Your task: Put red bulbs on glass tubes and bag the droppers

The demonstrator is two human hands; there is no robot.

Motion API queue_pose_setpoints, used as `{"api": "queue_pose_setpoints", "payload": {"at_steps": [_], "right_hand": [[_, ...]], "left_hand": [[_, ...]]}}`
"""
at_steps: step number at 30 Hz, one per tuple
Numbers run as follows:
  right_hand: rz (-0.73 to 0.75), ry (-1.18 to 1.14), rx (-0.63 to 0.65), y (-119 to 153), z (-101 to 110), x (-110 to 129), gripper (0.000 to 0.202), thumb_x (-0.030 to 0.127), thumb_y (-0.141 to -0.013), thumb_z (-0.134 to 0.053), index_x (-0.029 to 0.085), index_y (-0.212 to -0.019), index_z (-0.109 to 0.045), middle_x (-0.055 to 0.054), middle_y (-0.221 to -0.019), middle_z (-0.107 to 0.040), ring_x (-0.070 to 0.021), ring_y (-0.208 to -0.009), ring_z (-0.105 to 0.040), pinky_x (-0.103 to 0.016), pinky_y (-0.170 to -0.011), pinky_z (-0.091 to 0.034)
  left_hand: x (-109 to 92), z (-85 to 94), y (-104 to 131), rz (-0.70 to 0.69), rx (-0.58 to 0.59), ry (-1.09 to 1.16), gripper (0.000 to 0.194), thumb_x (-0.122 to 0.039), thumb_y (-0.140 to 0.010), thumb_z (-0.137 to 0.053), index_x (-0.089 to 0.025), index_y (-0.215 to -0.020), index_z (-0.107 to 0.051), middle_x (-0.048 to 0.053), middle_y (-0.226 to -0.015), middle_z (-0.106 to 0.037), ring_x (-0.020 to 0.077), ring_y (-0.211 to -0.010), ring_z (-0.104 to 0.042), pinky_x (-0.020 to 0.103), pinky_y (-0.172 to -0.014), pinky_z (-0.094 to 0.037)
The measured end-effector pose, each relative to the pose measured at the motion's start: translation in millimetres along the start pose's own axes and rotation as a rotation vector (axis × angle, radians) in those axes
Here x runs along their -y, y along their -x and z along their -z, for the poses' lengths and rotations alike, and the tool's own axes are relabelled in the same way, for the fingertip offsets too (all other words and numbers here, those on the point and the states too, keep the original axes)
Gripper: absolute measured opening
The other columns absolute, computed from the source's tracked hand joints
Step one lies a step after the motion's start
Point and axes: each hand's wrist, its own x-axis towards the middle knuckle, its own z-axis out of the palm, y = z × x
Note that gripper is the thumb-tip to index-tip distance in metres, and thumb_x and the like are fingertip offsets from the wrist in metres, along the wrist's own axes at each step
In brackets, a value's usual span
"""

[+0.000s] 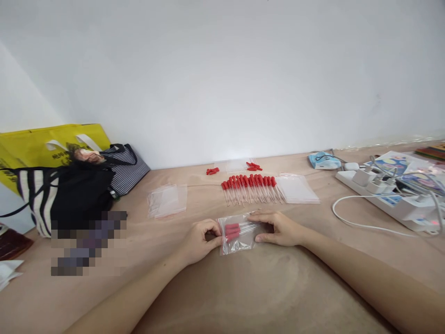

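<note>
ok so your left hand (197, 241) is pinching the clear bag (241, 246) by its left edge, red-topped droppers (232, 227) inside, your right hand (281, 227) curves round the other end, can't tell if it's gripping, all near the dropper row (249, 182)

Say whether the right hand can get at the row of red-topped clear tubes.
Probably yes: only brown tabletop shows between the right hand and the row of red-topped clear tubes, though it would first have to leave the clear plastic bag.
</note>
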Motion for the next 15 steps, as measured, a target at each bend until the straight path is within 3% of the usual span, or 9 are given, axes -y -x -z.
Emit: {"api": "queue_pose_setpoints", "payload": {"at_steps": [6, 10, 15], "right_hand": [[-0.021, -0.001, -0.025, -2.0, -5.7, 0.8, 0.055, 0.047, -0.071, -0.058, 0.02, -0.119, -0.049, -0.009, -0.116, -0.055, -0.0227, -0.104, -0.051, -0.038, -0.088, -0.041], [-0.035, 0.072, -0.055, -1.6, -8.6, -1.9, 0.053, 0.048, -0.073, -0.055, 0.018, -0.117, -0.051, -0.011, -0.114, -0.055, -0.0225, -0.103, -0.051, -0.037, -0.087, -0.041], [-0.014, 0.118, -0.056, -1.2, -10.6, -5.0, 0.05, 0.048, -0.075, -0.053, 0.019, -0.116, -0.051, -0.01, -0.115, -0.054, -0.0222, -0.104, -0.05, -0.038, -0.088, -0.04]], "left_hand": [[3.3, -3.6, -3.5, 0.056, -0.088, -0.058, 0.017, -0.025, -0.065, -0.062, -0.016, -0.056, -0.051, -0.002, -0.059, -0.052, 0.0105, -0.055, -0.047, 0.021, -0.052, -0.037], [15.0, 3.0, -10.3, 0.163, -0.116, 0.191, 0.011, -0.026, -0.067, -0.059, -0.015, -0.069, -0.058, -0.001, -0.065, -0.058, 0.0117, -0.059, -0.053, 0.022, -0.057, -0.041], [36.7, 6.2, -53.0, 0.317, -0.315, 0.318, 0.013, -0.025, -0.063, -0.062, -0.015, -0.07, -0.06, 0.0, -0.07, -0.061, 0.0132, -0.068, -0.056, 0.023, -0.067, -0.042]]}}
